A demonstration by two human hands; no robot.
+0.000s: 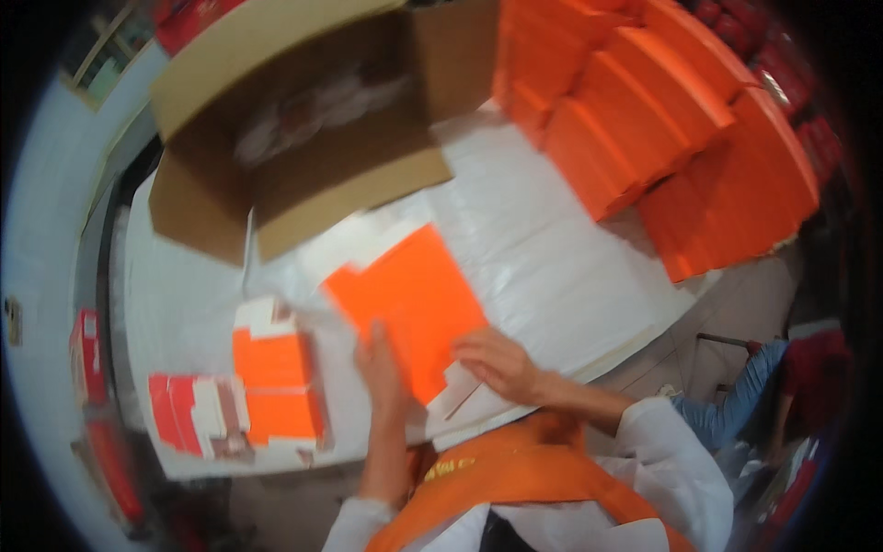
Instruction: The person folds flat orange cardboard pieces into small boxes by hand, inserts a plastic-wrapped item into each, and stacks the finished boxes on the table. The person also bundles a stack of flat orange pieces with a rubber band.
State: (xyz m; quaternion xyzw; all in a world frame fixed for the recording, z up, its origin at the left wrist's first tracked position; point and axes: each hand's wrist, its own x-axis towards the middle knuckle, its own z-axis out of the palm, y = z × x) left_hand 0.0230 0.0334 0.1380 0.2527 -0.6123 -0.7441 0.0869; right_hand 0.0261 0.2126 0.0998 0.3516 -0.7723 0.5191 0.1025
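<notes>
Both hands: our left hand grips an orange carton; our right hand curls at its white flap, grip unclear.
Carton: above the white table, near side.
Far left: open brown box.

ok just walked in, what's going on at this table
A person's left hand holds a flat orange cardboard piece above a white-covered table, with the right hand at the piece's lower right edge. At left lie orange-and-white cardboard and red-and-white cardboard. Beyond is an open brown cardboard box, its pale contents too blurred to identify; orange cardboard stacks sit at far right.
</notes>
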